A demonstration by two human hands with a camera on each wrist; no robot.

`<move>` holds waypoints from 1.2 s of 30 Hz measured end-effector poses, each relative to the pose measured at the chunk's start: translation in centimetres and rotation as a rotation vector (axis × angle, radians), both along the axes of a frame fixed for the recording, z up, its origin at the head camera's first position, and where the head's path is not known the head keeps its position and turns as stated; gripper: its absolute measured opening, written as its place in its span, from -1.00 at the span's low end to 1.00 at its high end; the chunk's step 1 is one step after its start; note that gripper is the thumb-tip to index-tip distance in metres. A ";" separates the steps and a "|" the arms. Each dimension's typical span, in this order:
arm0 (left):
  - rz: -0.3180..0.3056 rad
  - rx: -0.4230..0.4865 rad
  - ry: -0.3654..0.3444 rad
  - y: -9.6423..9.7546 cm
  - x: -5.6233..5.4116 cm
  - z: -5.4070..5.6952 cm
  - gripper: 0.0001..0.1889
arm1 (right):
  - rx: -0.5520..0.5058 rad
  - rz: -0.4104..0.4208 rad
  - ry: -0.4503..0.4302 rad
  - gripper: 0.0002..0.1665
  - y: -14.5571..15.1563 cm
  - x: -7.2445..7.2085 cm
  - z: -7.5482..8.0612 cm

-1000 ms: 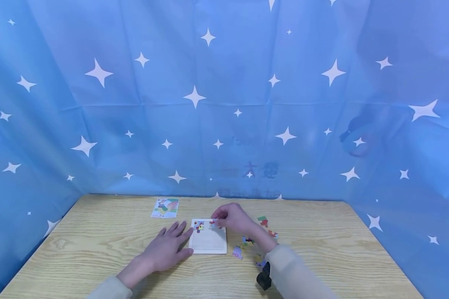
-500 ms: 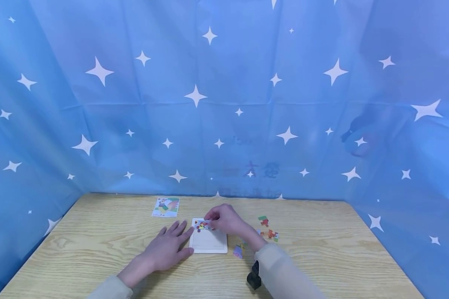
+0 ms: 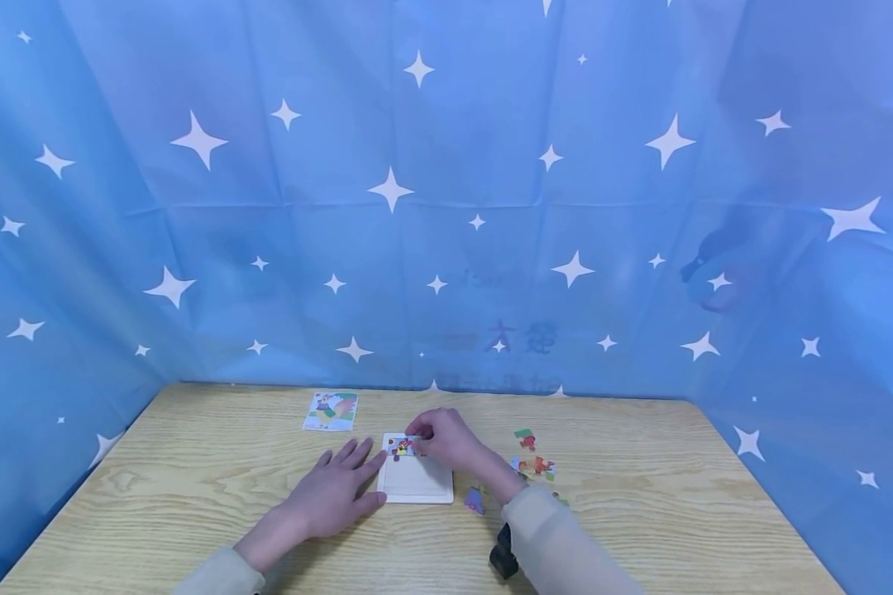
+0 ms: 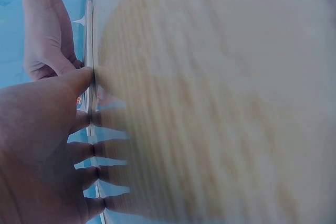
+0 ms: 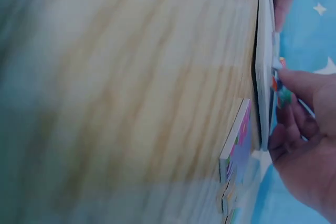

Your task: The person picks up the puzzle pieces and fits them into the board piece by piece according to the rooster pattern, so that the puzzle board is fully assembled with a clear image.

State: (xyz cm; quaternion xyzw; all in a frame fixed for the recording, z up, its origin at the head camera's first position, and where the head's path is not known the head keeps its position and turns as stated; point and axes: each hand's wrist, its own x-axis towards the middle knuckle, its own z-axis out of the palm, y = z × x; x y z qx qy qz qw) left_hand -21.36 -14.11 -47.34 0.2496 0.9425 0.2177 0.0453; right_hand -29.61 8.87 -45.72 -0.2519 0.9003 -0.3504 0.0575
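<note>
A white puzzle tray (image 3: 417, 486) lies flat on the table. At its upper left sits a colourful section of jigsaw puzzle (image 3: 399, 447). My left hand (image 3: 336, 493) is spread with straight fingers, its thumb and index fingertips at the tray's left edge. Over the tray's upper right, my right hand (image 3: 450, 440) pinches a small jigsaw piece (image 5: 283, 92) between thumb and fingers, right beside the pieces in the tray. From the head view, the right fingers mostly cover that piece.
Several loose jigsaw pieces (image 3: 538, 466) lie right of the tray, some partly behind the right forearm. A purple piece (image 3: 475, 500) is nearest the tray's right side. A picture card (image 3: 331, 411) lies at the back left. A blue star-patterned curtain (image 3: 446, 248) surrounds the table.
My right hand has moved left along the tray's top, bringing its jigsaw piece up to the pieces there, then has slowed. The left hand stays in place.
</note>
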 end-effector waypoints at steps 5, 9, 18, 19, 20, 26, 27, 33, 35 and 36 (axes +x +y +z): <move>-0.001 -0.004 0.004 0.1 0.0 -0.1 -0.32 | 0.010 0.002 0.036 -0.86 0.1 0.0 -0.2; -0.002 -0.012 0.008 0.1 -0.1 -0.2 -0.32 | 0.018 0.004 0.043 -0.84 0.1 0.0 -0.3; 0.002 -0.021 0.011 0.1 -0.1 -0.1 -0.32 | 0.032 0.036 0.047 -0.81 0.2 0.0 -0.4; 0.003 -0.021 0.010 0.1 -0.1 -0.1 -0.32 | 0.030 0.041 0.052 -0.81 0.2 -0.1 -0.4; 0.004 -0.022 0.010 0.1 -0.1 -0.1 -0.32 | 0.030 0.044 0.057 -0.81 0.2 -0.1 -0.4; 0.004 -0.022 0.006 0.1 -0.1 -0.1 -0.32 | 0.033 0.039 0.051 -0.81 0.2 0.0 -0.5; 0.003 -0.023 0.006 0.1 -0.1 -0.1 -0.32 | 0.035 0.035 0.045 -0.81 0.2 0.0 -0.4; -0.002 -0.024 0.009 0.0 -0.1 -0.2 -0.32 | 0.035 0.024 0.045 -0.82 0.2 0.1 -0.5; -0.003 -0.020 0.005 0.0 -0.1 -0.1 -0.32 | 0.033 0.024 0.049 -0.83 0.2 0.1 -0.5; -0.003 -0.018 0.005 0.0 -0.1 -0.1 -0.32 | 0.031 0.026 0.053 -0.84 0.2 0.1 -0.5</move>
